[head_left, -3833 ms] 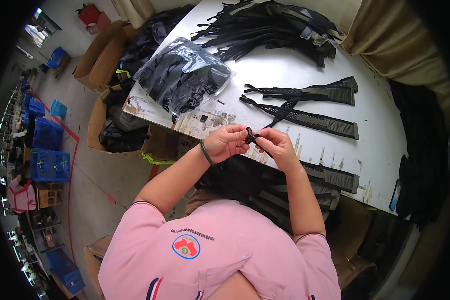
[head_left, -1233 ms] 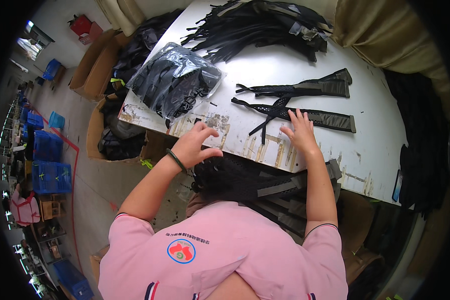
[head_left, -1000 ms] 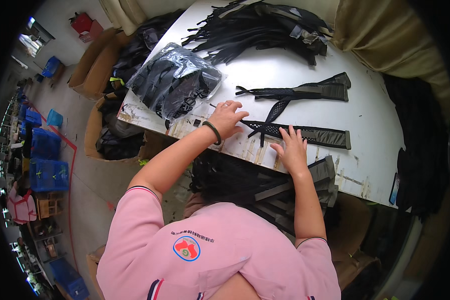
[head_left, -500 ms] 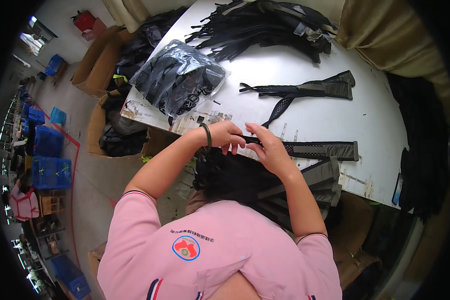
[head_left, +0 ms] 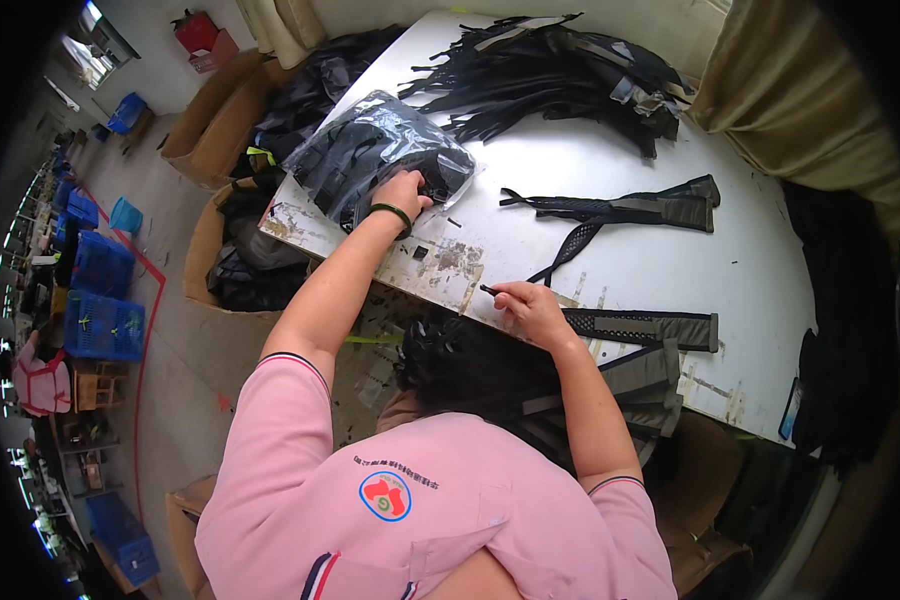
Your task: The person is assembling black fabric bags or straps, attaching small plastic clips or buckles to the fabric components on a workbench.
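My right hand (head_left: 532,312) is closed on a shoulder strap (head_left: 640,328) at the table's front edge. The strap is black mesh with a grey end, and its narrow black tip pokes out past my fingers. My left hand (head_left: 402,195) reaches to the near side of a clear plastic bag (head_left: 380,140) full of black pieces. Its fingers are curled down at the bag, and what they grip, if anything, is hidden. Beyond my right hand lies a second strap (head_left: 660,208) of the same kind, with a narrow tail bending toward me.
A heap of black straps (head_left: 560,80) covers the table's far side. More straps (head_left: 630,385) hang over my lap below the near edge. Open cartons (head_left: 205,245) with dark goods stand left of the table (head_left: 750,280). A phone-like dark slab (head_left: 792,405) lies at its right edge.
My left hand has left the strap tip beside my right hand and moved up and left to the plastic bag. My right hand keeps hold of the strap.
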